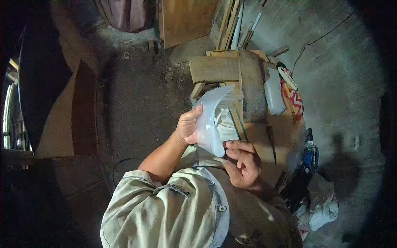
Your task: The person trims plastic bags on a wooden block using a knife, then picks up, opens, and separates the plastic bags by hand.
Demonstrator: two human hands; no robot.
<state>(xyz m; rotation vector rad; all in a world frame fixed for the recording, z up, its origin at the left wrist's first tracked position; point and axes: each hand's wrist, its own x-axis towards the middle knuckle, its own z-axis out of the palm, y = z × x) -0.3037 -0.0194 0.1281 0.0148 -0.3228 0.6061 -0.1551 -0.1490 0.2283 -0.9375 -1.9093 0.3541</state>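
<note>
My left hand (190, 125) grips a bent bundle of thin, translucent whitish plastic sheets (209, 122), thumb on the near face and the other fingers hidden behind. The bundle curves upward and its far edges fan apart. At its rounded lower end is my right hand (244, 164), with fingers half curled and the thumb apart from them. Its fingertips are beside the plastic's edge; whether they touch it I cannot tell. Beyond the bundle lies a worn wooden board (253, 87) on a bench-like pile of wood and cardboard.
A second short board (214, 69) lies crosswise at the far end. A pale plastic piece (274, 93) and a red patterned packet (292, 99) lie on the right. A dark, thin tool (271, 144) rests on the brown surface. A blue bottle (308, 155) and crumpled bags (324, 204) are lower right.
</note>
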